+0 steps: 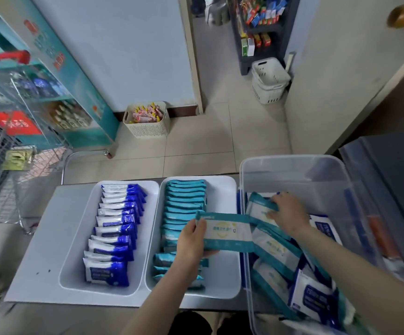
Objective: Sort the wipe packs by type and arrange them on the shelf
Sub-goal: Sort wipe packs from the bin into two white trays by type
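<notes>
The sorting looks well past halfway. On the grey bench [39,250], the left white plastic tray [75,238] holds a full row of blue-and-white wipe packs [114,228]. The middle white plastic tray [230,274] holds a long row of teal wipe packs [184,206] with some bare floor at its right side. The clear plastic bin [292,170] on the right still has a loose mix of both kinds, so several packs are left to sort.

The left hand [192,240] pinches one teal-and-white wipe pack [225,232] by its left short end, thumb on top. It is held above the middle tray's right part, with its far end reaching over the bin's rim. Its long axis runs left to right across the view, printed face up. The rowed packs stand on edge with the same left-right axis.

The right hand [288,211] lies on another teal pack in the bin [261,206]. Its fingers are over the pack's far edge, but I cannot tell whether they have closed on it.
</notes>
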A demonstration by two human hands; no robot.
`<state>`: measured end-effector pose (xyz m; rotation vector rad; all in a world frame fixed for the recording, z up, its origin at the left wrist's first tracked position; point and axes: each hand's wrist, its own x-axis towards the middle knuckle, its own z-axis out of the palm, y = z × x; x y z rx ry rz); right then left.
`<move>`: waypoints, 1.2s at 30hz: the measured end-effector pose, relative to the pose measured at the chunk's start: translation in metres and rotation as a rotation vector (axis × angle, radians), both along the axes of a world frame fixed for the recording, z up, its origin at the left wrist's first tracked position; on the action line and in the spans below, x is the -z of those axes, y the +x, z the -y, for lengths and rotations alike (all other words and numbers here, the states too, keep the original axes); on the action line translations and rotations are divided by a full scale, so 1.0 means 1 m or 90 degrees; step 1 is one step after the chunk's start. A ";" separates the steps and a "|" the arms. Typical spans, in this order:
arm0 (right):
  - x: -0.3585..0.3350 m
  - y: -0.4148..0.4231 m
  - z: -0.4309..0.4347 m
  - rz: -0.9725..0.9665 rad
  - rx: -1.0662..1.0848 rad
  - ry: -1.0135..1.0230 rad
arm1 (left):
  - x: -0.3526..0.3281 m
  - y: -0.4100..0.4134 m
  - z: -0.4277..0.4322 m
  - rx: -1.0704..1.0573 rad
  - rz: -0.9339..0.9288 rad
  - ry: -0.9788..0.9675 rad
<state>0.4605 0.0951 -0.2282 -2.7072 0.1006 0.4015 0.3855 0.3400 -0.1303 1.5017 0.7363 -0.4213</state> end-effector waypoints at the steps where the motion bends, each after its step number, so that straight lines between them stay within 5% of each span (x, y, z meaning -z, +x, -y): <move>1: -0.006 -0.008 0.004 0.020 0.033 0.022 | 0.001 0.000 0.000 -0.004 0.001 -0.003; 6: -0.042 -0.040 0.014 0.104 0.211 0.159 | 0.004 0.000 -0.002 -0.015 0.015 -0.018; 11: -0.111 -0.055 -0.006 0.136 0.193 0.370 | 0.000 0.003 0.003 0.008 0.016 -0.027; 18: -0.106 -0.075 -0.061 0.074 0.001 0.233 | -0.002 -0.014 0.025 0.166 0.060 -0.031; 24: -0.095 -0.090 -0.057 -0.120 0.073 0.426 | 0.005 -0.023 0.011 0.173 0.057 -0.062; 27: -0.096 -0.089 -0.055 -0.103 0.050 0.428 | 0.003 -0.016 0.004 0.339 0.061 0.031; 31: -0.091 -0.068 -0.041 -0.060 0.145 0.481 | 0.001 -0.002 0.005 0.319 0.101 0.121; 34: -0.067 -0.046 -0.011 0.029 0.255 0.308 | 0.002 0.008 -0.001 0.203 0.108 0.140; 36: -0.044 -0.047 0.002 -0.075 0.153 0.106 | 0.002 0.011 -0.008 0.112 0.091 0.098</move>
